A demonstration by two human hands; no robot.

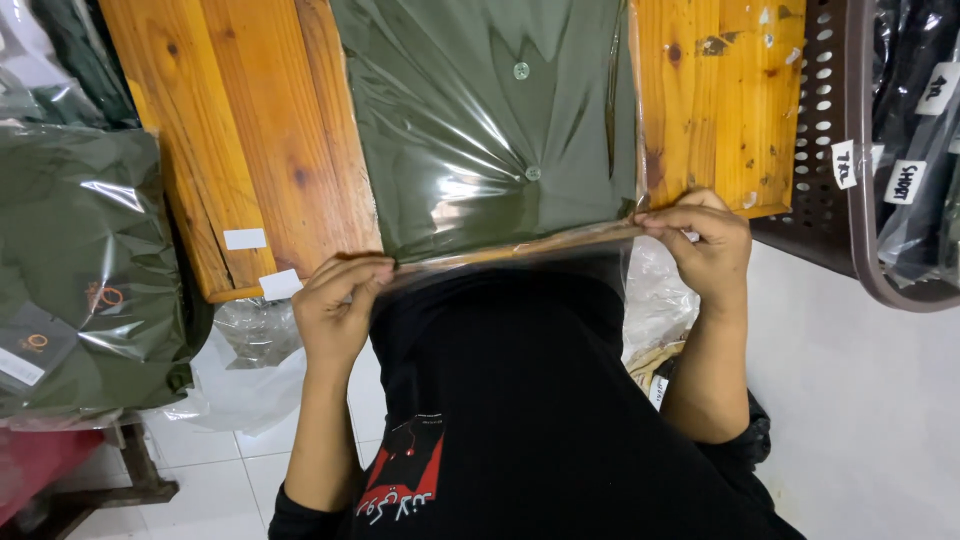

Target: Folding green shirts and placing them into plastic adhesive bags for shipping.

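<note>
A folded olive-green buttoned shirt in a clear plastic bag (490, 120) lies on a wooden table (250, 150). My left hand (340, 305) pinches the bag's near left corner at the table's edge. At the near right corner, my right hand (705, 245) pinches the bag's open flap. The flap stretches between both hands, just above my black shirt.
A stack of bagged green garments (80, 270) sits at the left on a low stand. A brown perforated plastic basket (850, 150) with bagged dark clothes and white tags stands at the right. Crumpled plastic bags (245, 365) lie under the table on the white tiled floor.
</note>
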